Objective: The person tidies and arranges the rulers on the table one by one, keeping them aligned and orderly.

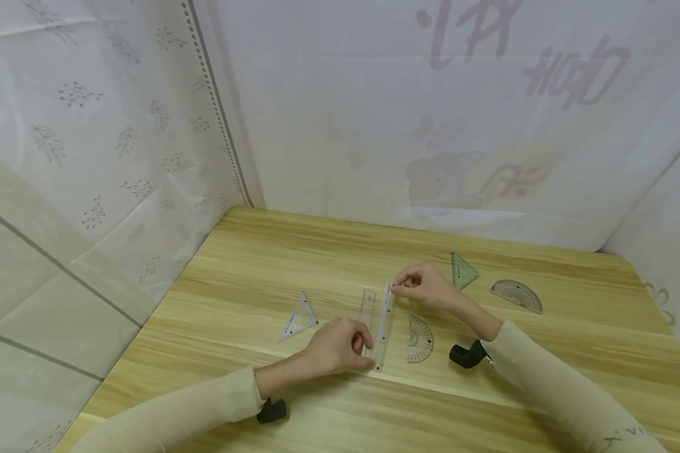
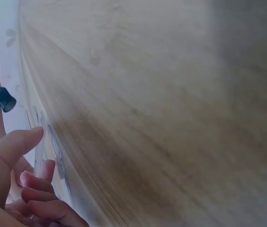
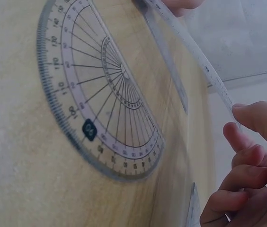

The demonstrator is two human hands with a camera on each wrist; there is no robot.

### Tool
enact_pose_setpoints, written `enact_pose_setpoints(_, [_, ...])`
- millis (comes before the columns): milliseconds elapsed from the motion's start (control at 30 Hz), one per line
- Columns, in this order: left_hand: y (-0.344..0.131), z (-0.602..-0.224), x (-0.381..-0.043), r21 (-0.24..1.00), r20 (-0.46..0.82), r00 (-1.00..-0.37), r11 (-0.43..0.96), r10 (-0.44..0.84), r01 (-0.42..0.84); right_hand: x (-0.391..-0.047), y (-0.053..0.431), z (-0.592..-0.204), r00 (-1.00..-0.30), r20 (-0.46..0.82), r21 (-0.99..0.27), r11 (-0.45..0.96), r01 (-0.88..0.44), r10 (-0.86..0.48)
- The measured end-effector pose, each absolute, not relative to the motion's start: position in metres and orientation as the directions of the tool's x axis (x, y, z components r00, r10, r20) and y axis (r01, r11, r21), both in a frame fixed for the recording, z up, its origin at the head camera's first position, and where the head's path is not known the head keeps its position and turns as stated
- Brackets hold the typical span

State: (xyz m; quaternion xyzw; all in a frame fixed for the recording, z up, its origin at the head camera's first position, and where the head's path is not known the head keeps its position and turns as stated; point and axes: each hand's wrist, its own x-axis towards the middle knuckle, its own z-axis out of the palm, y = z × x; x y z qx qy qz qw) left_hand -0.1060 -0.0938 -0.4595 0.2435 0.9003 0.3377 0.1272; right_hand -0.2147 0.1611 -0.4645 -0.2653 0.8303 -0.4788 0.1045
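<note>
The right hand's [image 1: 425,285] thumb and forefinger are pinching the far end of a clear ruler [image 1: 384,324]. The left hand [image 1: 334,346] is curving its fingers beside the near end; I cannot tell if they are gripping. Just left of this ruler, another ruler [image 1: 368,305] is lying on the table [image 1: 215,352]. A clear triangle [image 1: 301,319] is resting farther left; a small protractor [image 1: 418,340], a green triangle [image 1: 463,270] and a bigger protractor [image 1: 515,296] are lying to the right.

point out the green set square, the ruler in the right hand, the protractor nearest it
Green set square [image 1: 463,272]: head view, middle.
Held ruler [image 1: 383,326]: head view, about mid-length.
Protractor [image 1: 419,340]: head view, middle of its half-disc.
</note>
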Motion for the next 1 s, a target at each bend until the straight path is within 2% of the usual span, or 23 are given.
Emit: enact_pose_setpoints(1000, [-0.0959, -0.4599, -0.1018, 0.664, -0.065, -0.848, 0.657, 0.527, 0.357, -0.2154, 0.1537, -0.4725, -0.831, 0.075, -0.813, 0.449, -0.371, -0.551])
